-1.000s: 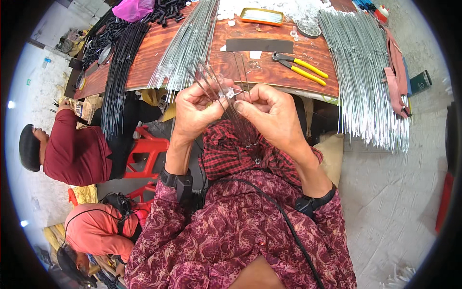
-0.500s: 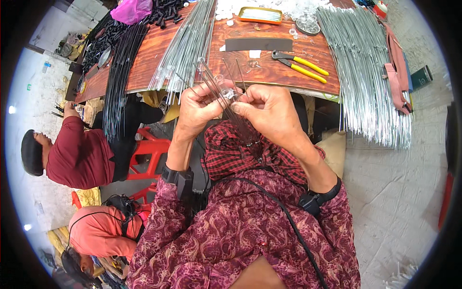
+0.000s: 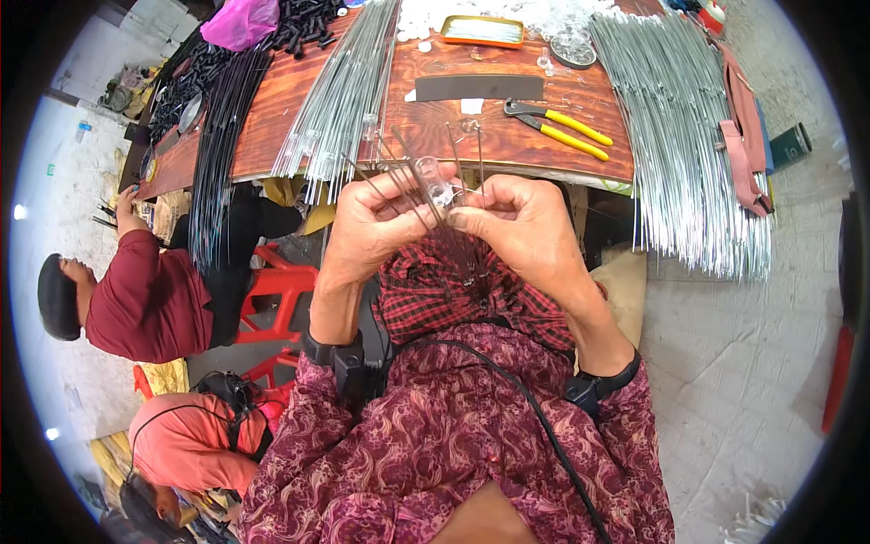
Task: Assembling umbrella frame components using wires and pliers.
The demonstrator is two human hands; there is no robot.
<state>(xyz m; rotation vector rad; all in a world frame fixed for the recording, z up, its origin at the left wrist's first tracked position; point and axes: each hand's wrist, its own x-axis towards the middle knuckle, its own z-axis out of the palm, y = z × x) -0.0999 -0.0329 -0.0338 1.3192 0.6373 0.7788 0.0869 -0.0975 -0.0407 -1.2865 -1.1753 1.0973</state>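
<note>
Above my lap, both hands are closed around a spread of thin dark metal rods (image 3: 412, 172) that resembles a small umbrella frame. The rods fan out toward the table, and their lower ends draw together near the red-checked cloth (image 3: 421, 295) on my lap. My left hand (image 3: 367, 227) grips the rods and a small clear plastic piece (image 3: 441, 194) among them. From the other side, my right hand (image 3: 526, 227) pinches at this piece with thumb and index finger. A thin pale wire end shows there; its exact path is hidden by the fingers.
Yellow-handled pliers (image 3: 566, 131) and a dark flat strip (image 3: 478, 87) lie on the wooden table (image 3: 435, 136). Silver rods (image 3: 689, 136) stack at right, more (image 3: 340, 82) at left beside black rods (image 3: 222, 163). A yellow-rimmed tin (image 3: 482, 31) stands behind. Two people sit at left.
Both hands and the rods have come slightly lower, toward my lap, and the right hand has turned a little. The grip on the rods and clear piece continues.
</note>
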